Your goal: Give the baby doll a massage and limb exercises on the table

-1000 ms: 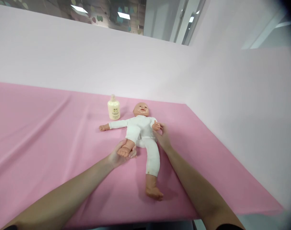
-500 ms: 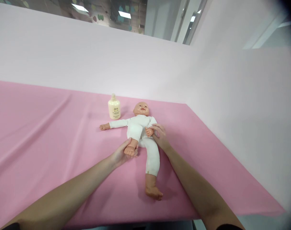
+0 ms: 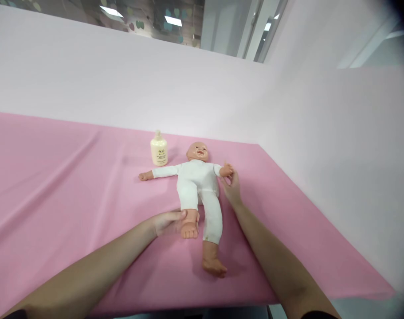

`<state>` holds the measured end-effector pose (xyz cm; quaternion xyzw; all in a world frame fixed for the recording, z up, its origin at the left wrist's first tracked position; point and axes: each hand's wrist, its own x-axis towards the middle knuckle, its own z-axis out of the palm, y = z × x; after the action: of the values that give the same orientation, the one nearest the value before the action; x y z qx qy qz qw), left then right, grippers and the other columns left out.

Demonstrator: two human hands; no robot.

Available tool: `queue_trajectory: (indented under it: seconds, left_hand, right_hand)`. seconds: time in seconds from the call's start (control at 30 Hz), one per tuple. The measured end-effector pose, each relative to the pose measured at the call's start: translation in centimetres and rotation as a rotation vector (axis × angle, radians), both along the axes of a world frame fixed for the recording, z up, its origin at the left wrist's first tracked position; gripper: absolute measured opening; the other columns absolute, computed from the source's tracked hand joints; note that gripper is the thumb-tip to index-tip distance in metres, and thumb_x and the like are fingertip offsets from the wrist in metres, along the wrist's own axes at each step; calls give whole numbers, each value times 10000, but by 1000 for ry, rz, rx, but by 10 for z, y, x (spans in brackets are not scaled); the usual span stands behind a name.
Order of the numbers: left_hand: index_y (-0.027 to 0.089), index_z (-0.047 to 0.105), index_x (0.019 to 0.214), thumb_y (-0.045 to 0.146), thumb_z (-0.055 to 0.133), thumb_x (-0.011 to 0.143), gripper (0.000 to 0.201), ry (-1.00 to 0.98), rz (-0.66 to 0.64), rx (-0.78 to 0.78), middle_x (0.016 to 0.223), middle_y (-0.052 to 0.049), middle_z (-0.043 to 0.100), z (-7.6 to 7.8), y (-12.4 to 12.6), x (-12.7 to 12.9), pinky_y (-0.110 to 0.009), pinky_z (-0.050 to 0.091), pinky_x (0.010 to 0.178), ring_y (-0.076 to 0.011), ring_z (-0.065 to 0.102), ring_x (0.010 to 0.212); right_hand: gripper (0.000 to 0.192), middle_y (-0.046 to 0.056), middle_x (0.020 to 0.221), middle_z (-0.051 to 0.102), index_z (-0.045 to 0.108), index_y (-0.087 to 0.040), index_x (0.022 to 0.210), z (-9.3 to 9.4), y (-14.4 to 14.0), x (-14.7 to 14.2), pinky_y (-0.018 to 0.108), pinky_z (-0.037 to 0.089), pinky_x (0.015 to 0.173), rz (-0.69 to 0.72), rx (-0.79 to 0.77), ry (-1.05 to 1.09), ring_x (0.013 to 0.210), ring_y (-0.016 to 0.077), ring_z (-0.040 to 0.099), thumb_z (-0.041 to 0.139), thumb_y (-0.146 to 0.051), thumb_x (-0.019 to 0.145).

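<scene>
A baby doll (image 3: 199,175) with a white cloth body lies on its back, head toward the wall. My left hand (image 3: 170,221) is closed around its lower leg on the left side of the view, thumb on top and the other fingers mostly hidden beneath. On the other side, my right hand (image 3: 232,188) grips the doll's hand, holding that arm out sideways. The doll's other arm lies stretched out to the left. Its other leg rests straight toward me. Close to the doll's head stands a cream-coloured bottle (image 3: 159,151) with a short top and dark print.
A pink cloth (image 3: 72,186) with folds covers the table. White walls (image 3: 122,84) border its far and right sides. Above the far wall is a window (image 3: 148,26) with light reflections. The table's front edge lies near my forearms.
My left hand has lowered the bent leg toward me, straightening it. My right hand has moved the doll's arm from across its belly outward to the right.
</scene>
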<state>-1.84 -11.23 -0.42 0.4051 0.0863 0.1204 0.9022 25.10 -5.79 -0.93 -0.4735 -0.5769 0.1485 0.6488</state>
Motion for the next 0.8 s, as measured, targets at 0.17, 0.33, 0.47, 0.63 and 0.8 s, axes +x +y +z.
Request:
queue_trajectory:
  seconds: [0.17, 0.33, 0.47, 0.63, 0.8]
  left_hand:
    - [127, 592, 1052, 431, 743, 676, 507, 20, -153, 172, 941, -88, 661, 7, -2, -3, -341, 459, 806, -214, 619, 864]
    - [163, 608, 1031, 389, 813, 585, 540, 116, -191, 334, 982, -65, 659, 12, -3, -3, -353, 475, 827, -232, 612, 927]
    - [170, 620, 1026, 411, 809, 588, 534, 148, -213, 383, 981, -74, 658, 15, -4, -3, -390, 483, 824, -270, 606, 966]
    - [175, 647, 1031, 422, 783, 627, 492, 148, -281, 450, 919, -84, 660, 25, -5, -2, -388, 506, 790, -286, 632, 948]
    - [167, 667, 1020, 445, 766, 643, 479, 151, -306, 507, 953, -95, 662, 32, -5, -1, -415, 484, 870, -303, 620, 1000]
  right_hand:
    - [611, 109, 1383, 436, 384, -237, 1298, 1, 7, 12, 416, 444, 974, -32, -16, 313, 1181, 212, 517, 626, -379, 756]
    - [582, 97, 1339, 477, 366, -260, 1302, -7, 11, 23, 415, 478, 927, -112, -163, 516, 1139, 194, 553, 577, -409, 780]
    - [590, 92, 1286, 523, 343, -270, 1324, -13, 15, 28, 397, 498, 900, -120, -240, 609, 1066, 179, 603, 543, -410, 786]
    - [644, 85, 1316, 502, 271, -300, 1387, -15, 18, 31, 383, 512, 897, -98, -247, 578, 1082, 176, 601, 515, -420, 804]
    - [682, 80, 1319, 499, 214, -310, 1419, -16, 17, 31, 393, 507, 908, -91, -236, 569, 1098, 171, 592, 509, -410, 812]
